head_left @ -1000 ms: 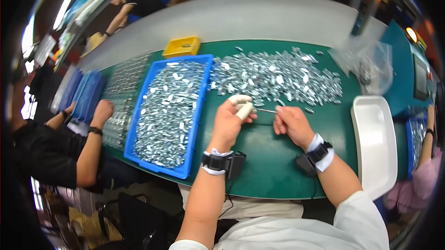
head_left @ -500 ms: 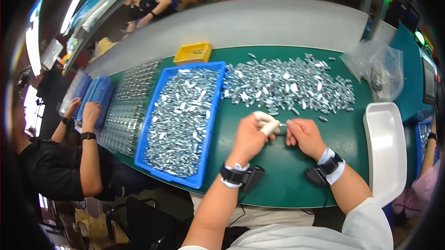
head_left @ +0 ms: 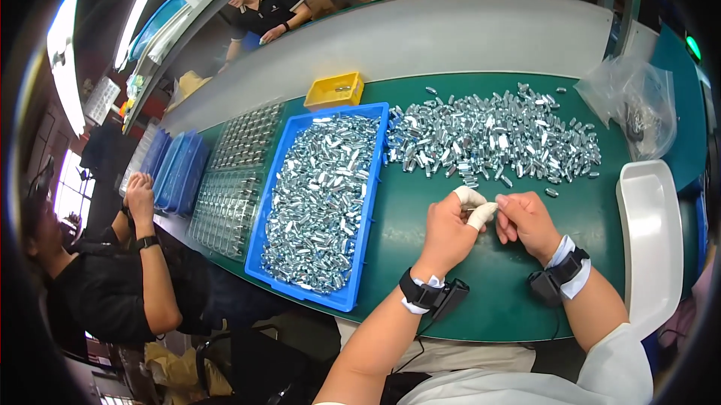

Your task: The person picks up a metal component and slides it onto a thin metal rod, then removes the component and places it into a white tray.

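My left hand (head_left: 451,228), with white covers on its thumb and forefinger, is closed in a pinch above the green table (head_left: 405,270). Its fingertips meet those of my right hand (head_left: 528,226), also pinched and bare-fingered. Whatever lies between the fingertips is hidden or too small to name. Just beyond both hands spreads a loose pile of small shiny metal cylinders (head_left: 492,135). To the left, a blue tray (head_left: 366,236) is filled with many similar small metal pieces. Both wrists wear black straps over white cloth.
A yellow bin (head_left: 319,97) sits behind the blue tray. Clear plastic trays (head_left: 225,206) stand further left, near a co-worker's hands (head_left: 140,193). At right are a white tray (head_left: 652,285) and a clear plastic bag (head_left: 638,105). A grey partition (head_left: 451,37) closes the back.
The view has shifted, so the scene sits further right in the picture. My hands stay pinched together; the small bright piece seen between them earlier no longer shows.
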`<act>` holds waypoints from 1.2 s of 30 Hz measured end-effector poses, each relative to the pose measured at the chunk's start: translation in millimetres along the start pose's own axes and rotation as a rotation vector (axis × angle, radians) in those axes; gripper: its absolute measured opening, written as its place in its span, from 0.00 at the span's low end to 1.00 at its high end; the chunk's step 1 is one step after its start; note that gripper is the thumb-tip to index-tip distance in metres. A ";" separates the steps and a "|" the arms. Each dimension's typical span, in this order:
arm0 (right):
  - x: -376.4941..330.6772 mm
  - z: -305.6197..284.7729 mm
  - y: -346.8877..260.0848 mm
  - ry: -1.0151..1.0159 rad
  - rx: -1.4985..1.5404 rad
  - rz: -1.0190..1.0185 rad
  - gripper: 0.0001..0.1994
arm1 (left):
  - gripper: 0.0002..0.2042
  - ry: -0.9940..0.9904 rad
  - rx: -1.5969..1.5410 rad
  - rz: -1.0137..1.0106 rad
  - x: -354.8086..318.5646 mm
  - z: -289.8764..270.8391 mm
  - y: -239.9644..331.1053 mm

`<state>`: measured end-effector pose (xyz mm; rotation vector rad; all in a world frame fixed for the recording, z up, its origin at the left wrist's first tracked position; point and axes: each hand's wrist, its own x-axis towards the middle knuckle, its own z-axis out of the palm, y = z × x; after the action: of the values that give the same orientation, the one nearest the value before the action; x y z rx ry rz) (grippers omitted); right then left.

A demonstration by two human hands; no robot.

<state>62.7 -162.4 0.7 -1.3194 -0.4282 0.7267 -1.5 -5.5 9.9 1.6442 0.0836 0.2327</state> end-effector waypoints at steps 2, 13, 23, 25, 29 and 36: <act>0.6 0.6 0.4 0.035 0.005 -0.040 0.23 | 0.05 0.018 -0.148 -0.127 0.3 -0.2 5.2; -4.4 -9.5 -8.6 0.006 -0.013 0.033 0.24 | 0.04 -0.058 -0.217 -0.023 -4.8 6.2 -8.7; -1.6 -8.9 -2.6 -0.022 0.042 0.056 0.24 | 0.04 -0.056 -0.174 0.003 -4.7 3.8 -9.3; -0.7 -10.2 0.7 0.021 0.007 0.006 0.24 | 0.05 -0.052 -0.188 -0.015 -1.7 7.9 -10.0; -1.5 -9.3 -6.4 0.065 -0.045 0.039 0.25 | 0.06 -0.040 -0.198 -0.080 -0.9 7.5 1.2; 4.8 -7.4 0.7 0.082 0.072 0.002 0.25 | 0.18 0.155 0.002 0.022 -1.8 -10.6 3.2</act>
<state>70.9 -164.3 -2.2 -1.2770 -0.3325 0.6812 -5.6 4.2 13.6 1.6278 0.1833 0.3764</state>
